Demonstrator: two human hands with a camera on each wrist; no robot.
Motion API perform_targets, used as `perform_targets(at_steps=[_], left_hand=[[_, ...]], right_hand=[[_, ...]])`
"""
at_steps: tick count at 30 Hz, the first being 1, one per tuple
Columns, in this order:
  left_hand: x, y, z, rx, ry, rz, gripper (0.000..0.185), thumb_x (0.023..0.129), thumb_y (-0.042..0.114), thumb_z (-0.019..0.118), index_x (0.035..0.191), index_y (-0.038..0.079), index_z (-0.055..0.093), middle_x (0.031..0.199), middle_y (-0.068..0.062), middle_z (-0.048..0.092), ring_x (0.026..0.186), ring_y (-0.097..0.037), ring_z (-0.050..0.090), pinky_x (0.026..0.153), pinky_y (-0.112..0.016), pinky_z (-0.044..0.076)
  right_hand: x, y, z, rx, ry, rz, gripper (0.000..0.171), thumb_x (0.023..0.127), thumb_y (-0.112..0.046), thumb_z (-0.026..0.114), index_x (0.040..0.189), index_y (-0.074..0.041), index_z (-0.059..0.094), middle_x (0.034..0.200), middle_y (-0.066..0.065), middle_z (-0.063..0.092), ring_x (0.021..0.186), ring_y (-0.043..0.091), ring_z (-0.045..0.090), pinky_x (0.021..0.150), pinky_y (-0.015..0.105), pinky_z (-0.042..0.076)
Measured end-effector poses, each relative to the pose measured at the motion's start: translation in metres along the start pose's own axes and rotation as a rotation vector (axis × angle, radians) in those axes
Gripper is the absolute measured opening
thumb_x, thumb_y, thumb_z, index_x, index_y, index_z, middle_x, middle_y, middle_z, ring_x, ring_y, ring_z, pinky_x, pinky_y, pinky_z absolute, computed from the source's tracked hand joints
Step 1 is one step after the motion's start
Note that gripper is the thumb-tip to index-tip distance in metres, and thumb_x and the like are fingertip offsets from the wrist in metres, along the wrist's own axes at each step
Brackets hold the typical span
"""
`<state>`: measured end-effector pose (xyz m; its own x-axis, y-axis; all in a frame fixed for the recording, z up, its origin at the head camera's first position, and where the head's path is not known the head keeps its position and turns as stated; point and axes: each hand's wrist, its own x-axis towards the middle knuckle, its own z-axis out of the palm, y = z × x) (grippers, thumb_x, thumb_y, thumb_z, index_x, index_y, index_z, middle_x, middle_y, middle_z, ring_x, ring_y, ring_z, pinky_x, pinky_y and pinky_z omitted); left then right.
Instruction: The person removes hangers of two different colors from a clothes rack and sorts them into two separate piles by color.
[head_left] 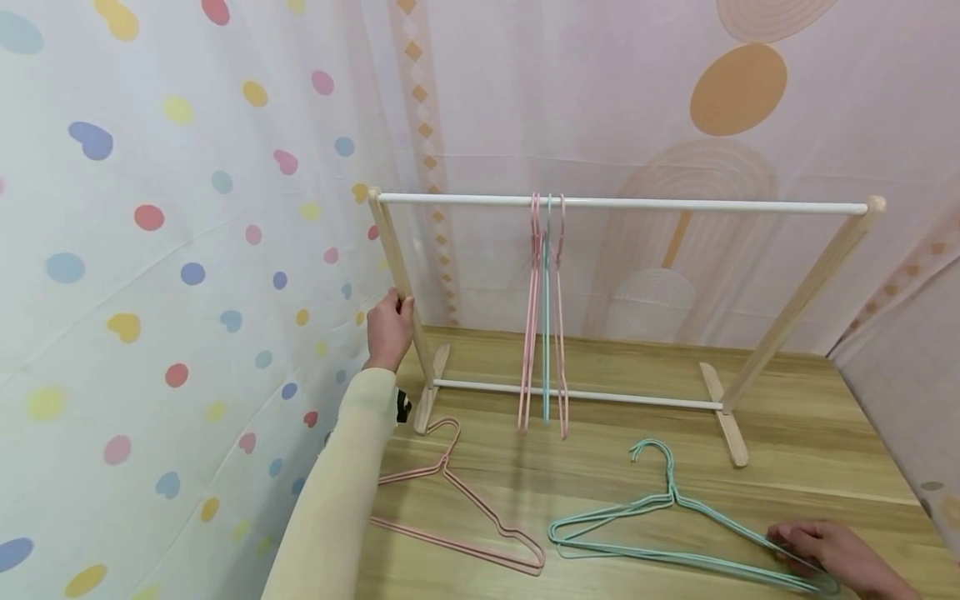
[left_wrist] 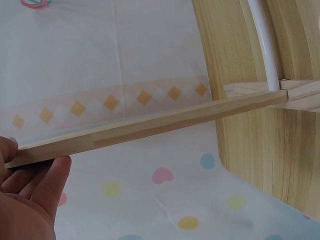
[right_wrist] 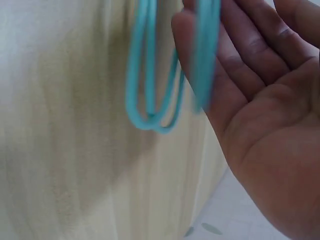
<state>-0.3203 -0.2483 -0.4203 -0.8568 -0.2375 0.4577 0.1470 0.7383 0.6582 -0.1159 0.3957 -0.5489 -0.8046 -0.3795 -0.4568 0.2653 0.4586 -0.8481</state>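
Where teal hangers lie on the worktop, right hand at one corner; left hand on the rack

Teal hangers: wire, more than one, stacked; in front of the rack, hooks pointing towards it; exact count unclear. Right-hand corner meets the right hand.

Right hand: fingers nearly straight and side by side, wire running across the index finger, thumb well apart; no pinch. Whether the corner is lifted cannot be told.

Left hand: fingers and thumb closed round the rack's left upright, partway up.

Pink wire hanger: flat, left of the teal stack, below the left hand; single or doubled cannot be told. Left end hidden behind a pale yellow sleeve.

Rack: wooden uprights and feet, white upper and lower rails, standing on the worktop.

Hung hangers: pink and teal, close together on the upper rail, left of its middle.

Surroundings: spotted curtain at left; pinkish patterned curtain behind the rack.
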Motion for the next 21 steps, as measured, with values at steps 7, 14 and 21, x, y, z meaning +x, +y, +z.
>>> perform_targets(at_steps=[7, 14, 21], left_hand=[[0.001, -0.001, 0.000, 0.000, 0.004, 0.011, 0.023, 0.103, 0.019, 0.052, 0.088, 0.001, 0.053, 0.071, -0.014, 0.051, 0.062, -0.028, 0.051, 0.056, -0.038, 0.041], [0.001, 0.000, 0.000, 0.010, 0.009, 0.021, 0.023, 0.103, 0.018, 0.052, 0.089, 0.000, 0.055, 0.073, -0.015, 0.054, 0.063, -0.029, 0.053, 0.056, -0.040, 0.043], [0.000, -0.001, 0.001, 0.005, 0.003, 0.014, 0.023, 0.102, 0.018, 0.053, 0.088, 0.000, 0.054, 0.072, -0.015, 0.053, 0.062, -0.029, 0.051, 0.056, -0.039, 0.042]], right_hand=[[-0.002, -0.014, 0.009, -0.052, 0.191, 0.092, 0.059, 0.107, -0.032, 0.038, 0.128, 0.022, 0.046, 0.122, 0.031, 0.058, 0.109, 0.036, 0.061, 0.084, 0.039, 0.052], [-0.005, -0.024, 0.015, 0.088, 0.108, -0.037, 0.063, 0.108, -0.031, 0.035, 0.137, 0.026, 0.026, 0.129, 0.035, 0.050, 0.107, 0.021, 0.064, 0.087, 0.037, 0.051], [0.000, -0.035, 0.025, 0.202, 0.046, -0.175, 0.053, 0.109, -0.024, 0.034, 0.138, 0.021, 0.032, 0.124, 0.011, 0.062, 0.107, 0.012, 0.062, 0.088, 0.031, 0.050]])
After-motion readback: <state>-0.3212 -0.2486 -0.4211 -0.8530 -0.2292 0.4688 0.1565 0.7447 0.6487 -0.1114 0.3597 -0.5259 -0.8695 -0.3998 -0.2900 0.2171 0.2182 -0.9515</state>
